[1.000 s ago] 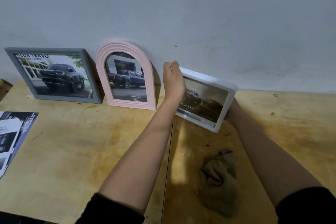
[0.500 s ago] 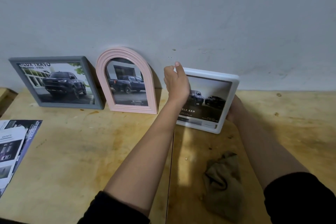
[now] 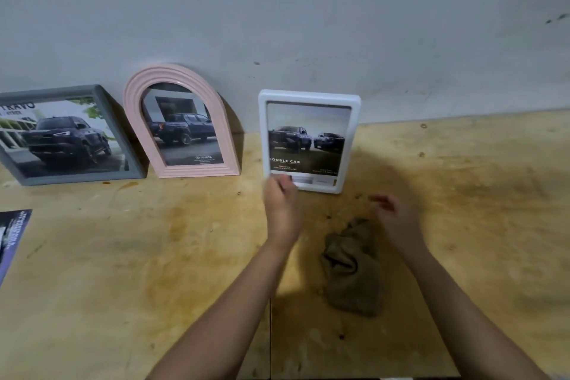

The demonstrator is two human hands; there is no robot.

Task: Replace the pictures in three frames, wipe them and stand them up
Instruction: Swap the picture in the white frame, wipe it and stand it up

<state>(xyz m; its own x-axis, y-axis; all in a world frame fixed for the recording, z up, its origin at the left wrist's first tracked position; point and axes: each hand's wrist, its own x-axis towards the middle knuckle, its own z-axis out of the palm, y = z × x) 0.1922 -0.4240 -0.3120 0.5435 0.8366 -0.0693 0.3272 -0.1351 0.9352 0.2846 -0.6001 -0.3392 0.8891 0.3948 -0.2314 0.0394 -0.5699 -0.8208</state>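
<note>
Three frames stand against the grey wall on the wooden table. A grey rectangular frame is at the left, a pink arched frame beside it, and a white frame stands upright at the middle, each with a truck picture. My left hand hovers just in front of the white frame's lower left corner, fingers loosely curled, holding nothing. My right hand is apart from the frame, to its lower right, fingers spread. A crumpled brown cloth lies between my forearms.
Printed car brochures lie at the table's left edge. The wall runs along the back of the wooden table, which has a seam down its middle.
The white frame was tilted in both hands; it now stands upright against the wall. Both hands have let go and drawn back toward me.
</note>
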